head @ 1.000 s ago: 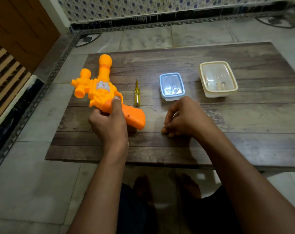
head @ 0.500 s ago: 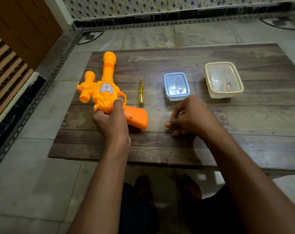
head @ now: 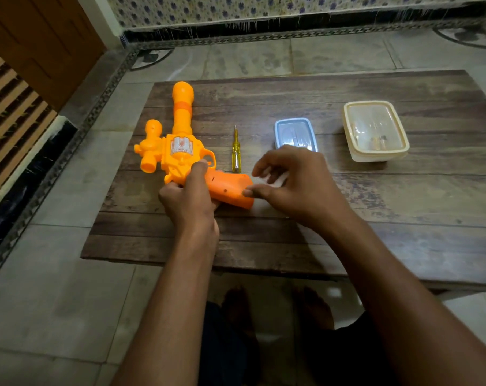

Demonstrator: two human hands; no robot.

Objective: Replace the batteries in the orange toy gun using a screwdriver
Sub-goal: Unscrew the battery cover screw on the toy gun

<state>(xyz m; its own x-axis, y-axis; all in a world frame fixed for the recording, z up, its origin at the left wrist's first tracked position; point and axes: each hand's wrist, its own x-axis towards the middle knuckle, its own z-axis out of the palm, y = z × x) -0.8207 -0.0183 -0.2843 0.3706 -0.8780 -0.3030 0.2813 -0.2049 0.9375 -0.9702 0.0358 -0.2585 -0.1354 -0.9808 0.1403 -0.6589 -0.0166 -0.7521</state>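
Evidently lying on its side at left centre of the frame, on the wooden table (head: 347, 218), barrel pointing toward the upper edge: orange toy gun (head: 180, 151), hollow moulded plastic by the look, so probably handling light and stiff, with a smooth, slightly slippery shell. Gripping it at the junction of body and grip, left hand (head: 189, 201), fingers curled around the underside and one finger reaching up along the trigger guard. Hovering just right of the grip's butt end, right hand (head: 294, 185), fingers spread and loosely curved, holding nothing, thumb tip touching or nearly touching the butt; hard telling which in this dim light. Showing small dark holes on the darker orange grip, possibly screw holes for the battery cover. Resting untouched just right of the gun, yellow-handled screwdriver (head: 236, 153), slim and liable to roll. Judging the best hold: clamping the gun by its broad body, keeping the grip face bare for the tool. Sitting further right, a blue-lidded box (head: 296, 135) and a cream container (head: 375, 132), contents unclear.
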